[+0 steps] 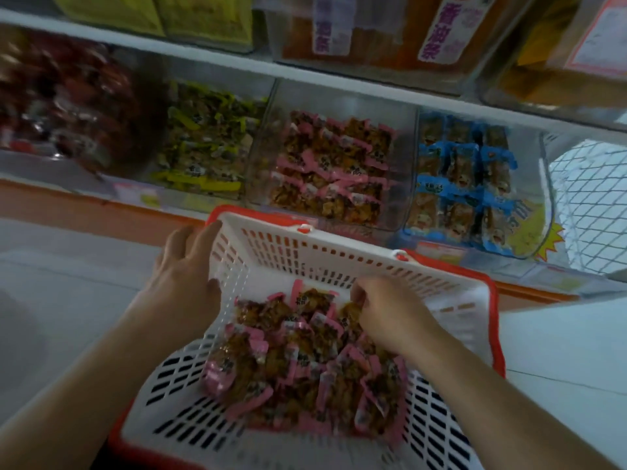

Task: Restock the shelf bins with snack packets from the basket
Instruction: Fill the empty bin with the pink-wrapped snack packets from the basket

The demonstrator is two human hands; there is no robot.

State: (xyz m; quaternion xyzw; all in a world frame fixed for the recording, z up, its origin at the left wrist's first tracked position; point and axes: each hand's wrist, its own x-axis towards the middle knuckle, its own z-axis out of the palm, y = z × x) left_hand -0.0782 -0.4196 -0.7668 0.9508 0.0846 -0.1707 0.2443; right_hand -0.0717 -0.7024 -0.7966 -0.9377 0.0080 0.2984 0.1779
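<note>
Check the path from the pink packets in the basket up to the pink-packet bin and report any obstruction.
Nothing visible blocks it. The right hand is already on the pink-edged snack packets in the white slotted plastic basket; the clear shelf bin of matching packets sits open-topped just beyond the basket's far rim.

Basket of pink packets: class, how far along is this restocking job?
Done: the pink bin already holds many packets. In hand: the left hand grips the basket wall; the right hand digs into the pink packets. Left: a large pile remains in the basket.
</note>
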